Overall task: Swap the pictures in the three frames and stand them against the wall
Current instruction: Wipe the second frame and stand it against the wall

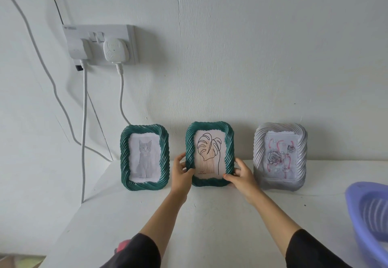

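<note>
I have both hands on the middle frame (210,154), the green one with the leaf drawing in it; my left hand (181,173) grips its left edge low down, and my right hand (241,176) grips its bottom right corner; both hands are closed on the frame, not let go. The frame stands on the white table (210,221), upright or nearly so, at the far edge by the wall (231,57); I cannot tell if its top touches the wall.

The cat frame (144,157) stands just to the left, and the silver frame (280,156) with roses stands to the right; both are near the wall and neither hand touches them.

I think things could go wrong here; if I let go too fast, the middle frame could tip toward me and fall flat; if my left hand swings out, it could knock the cat frame, which is very close; the purple basket (369,221) sits near on the right, so my right arm could bump it.
</note>
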Available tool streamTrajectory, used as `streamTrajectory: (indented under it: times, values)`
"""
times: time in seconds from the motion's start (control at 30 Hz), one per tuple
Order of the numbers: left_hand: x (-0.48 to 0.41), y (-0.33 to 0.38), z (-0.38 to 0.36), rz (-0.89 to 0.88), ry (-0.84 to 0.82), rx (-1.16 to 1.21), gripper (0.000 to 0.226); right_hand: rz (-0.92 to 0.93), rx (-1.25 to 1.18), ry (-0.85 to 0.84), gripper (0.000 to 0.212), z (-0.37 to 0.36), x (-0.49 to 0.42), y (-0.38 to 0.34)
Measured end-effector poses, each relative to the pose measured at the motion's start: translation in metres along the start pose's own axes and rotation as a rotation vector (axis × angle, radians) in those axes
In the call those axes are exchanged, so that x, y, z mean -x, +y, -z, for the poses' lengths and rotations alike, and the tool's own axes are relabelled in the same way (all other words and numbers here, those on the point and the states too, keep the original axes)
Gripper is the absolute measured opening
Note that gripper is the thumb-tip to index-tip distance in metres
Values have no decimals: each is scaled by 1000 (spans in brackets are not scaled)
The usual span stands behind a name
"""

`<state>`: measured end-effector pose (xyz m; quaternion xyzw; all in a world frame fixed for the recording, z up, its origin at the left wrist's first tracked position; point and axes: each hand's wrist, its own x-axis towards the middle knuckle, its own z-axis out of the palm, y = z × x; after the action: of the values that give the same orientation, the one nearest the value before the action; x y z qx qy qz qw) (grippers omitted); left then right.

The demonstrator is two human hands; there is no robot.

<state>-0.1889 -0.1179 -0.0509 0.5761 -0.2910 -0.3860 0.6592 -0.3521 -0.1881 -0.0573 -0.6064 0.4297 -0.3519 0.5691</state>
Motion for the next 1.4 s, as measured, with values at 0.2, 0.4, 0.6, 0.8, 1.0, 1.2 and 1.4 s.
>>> streamTrajectory:
  times: [0.2, 0.4, 0.6, 0.8, 1.0, 1.2, 1.4]
  values:
    - [4, -1, 1, 7, 4, -13, 47, -8, 11, -22, 62, 1, 5, -1]
    - [6, -2, 1, 9, 9, -19, 49, -26, 15, -28, 65, 3, 8, 0]
    - [8, -1, 1, 1, 9, -26, 49, -29, 18, -42, 66, 3, 11, -2]
    - [9, -1, 1, 5, 13, -28, 52, -33, 28, -30, 68, 4, 12, -2]
    - [11, 0, 0, 7, 7, -67, 57, -28, 46, -12, 69, 4, 12, -2]
    - [13, 1, 0, 6, 14, -96, 58, -43, 48, -4, 69, 4, 12, -1]
    - [16, 2, -2, -4, 19, -138, 57, -53, 52, -16, 71, 4, 13, -1]
